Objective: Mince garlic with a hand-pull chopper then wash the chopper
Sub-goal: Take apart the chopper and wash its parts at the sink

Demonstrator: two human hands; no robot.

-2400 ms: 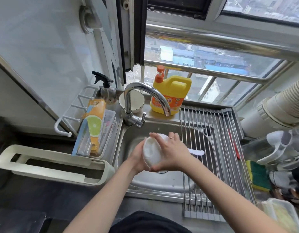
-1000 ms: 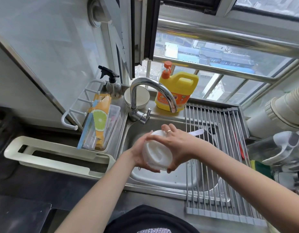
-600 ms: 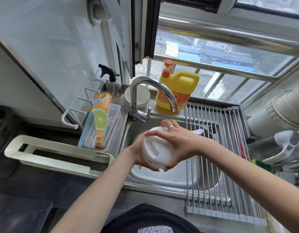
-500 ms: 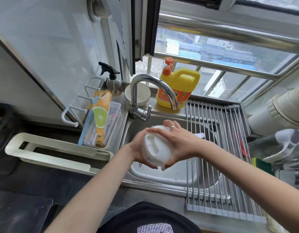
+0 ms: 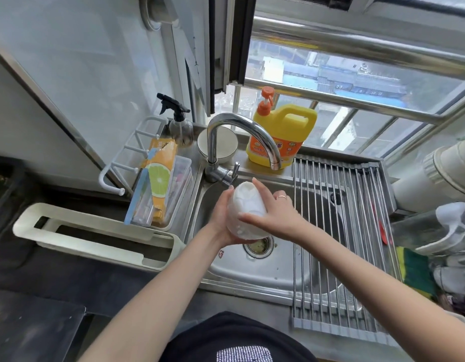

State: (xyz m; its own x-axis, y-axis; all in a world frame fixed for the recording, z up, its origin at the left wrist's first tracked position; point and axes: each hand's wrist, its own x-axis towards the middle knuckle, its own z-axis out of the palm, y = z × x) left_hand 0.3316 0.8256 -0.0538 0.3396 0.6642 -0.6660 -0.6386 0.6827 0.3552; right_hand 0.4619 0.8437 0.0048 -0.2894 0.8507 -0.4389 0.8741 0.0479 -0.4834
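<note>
Over the sink, above the drain, the left hand cups the white chopper part from the side and below, fingers curled round it, while the right hand wraps over its near and right side, thumb across the front, probably to rub it clean and let any drips fall into the basin. The part is a rounded, glossy white plastic shell, tilted with its ribbed end up towards the faucet; no water stream is visible. Beyond stands yellow dish soap on the counter ledge.
</note>
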